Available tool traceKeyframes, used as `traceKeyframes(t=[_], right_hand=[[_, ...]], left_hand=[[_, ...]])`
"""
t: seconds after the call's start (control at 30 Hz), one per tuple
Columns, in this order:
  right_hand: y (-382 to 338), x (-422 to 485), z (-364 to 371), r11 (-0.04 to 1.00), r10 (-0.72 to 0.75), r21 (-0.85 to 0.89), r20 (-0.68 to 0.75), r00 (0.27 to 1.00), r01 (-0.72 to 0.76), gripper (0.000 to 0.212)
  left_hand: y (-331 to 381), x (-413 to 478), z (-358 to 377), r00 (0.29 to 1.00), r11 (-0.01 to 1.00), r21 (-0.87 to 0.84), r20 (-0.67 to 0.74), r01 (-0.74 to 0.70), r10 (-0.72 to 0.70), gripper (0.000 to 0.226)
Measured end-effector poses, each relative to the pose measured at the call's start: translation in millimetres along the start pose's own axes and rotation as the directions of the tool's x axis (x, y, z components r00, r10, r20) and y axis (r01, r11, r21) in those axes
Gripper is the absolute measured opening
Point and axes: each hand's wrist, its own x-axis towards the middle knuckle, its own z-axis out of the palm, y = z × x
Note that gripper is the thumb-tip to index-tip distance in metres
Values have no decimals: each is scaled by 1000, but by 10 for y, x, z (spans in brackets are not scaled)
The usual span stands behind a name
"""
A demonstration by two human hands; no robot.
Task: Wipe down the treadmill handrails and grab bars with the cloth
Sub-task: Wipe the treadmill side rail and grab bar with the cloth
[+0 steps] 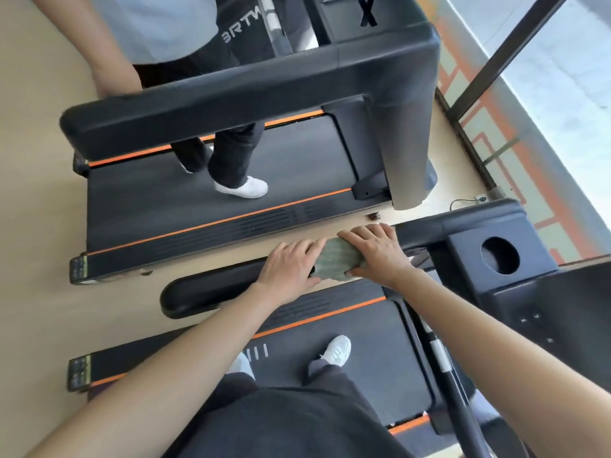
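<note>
A green cloth [337,261] is wrapped over the black left handrail [205,292] of the treadmill I stand on. My left hand [291,269] lies on the rail at the cloth's left end, fingers curled over the rail's far side and touching the cloth. My right hand [377,251] presses on the cloth's right end, fingers curled over it and the rail. The rail's rounded free end points left. A grab bar [443,361] with a silver sensor patch runs down at the lower right.
The console [499,256] with a round cup hole sits right of my hands. A second treadmill [231,104] stands beyond, and another person stands on its belt with a hand on its rail. A glass wall and black post are at the far right.
</note>
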Motion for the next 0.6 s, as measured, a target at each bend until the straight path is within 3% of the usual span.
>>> traceKeyframes(t=[0.37, 0.6], right_hand=[[-1376, 73, 279, 999, -50, -2, -198, 979, 51, 84], [-1991, 245, 314, 988, -150, 17, -129, 980, 153, 89]], left_hand=[[-821, -1010, 58, 974, 991, -22, -184, 130, -132, 92], [-1375, -1550, 104, 947, 985, -81, -275, 149, -166, 90]])
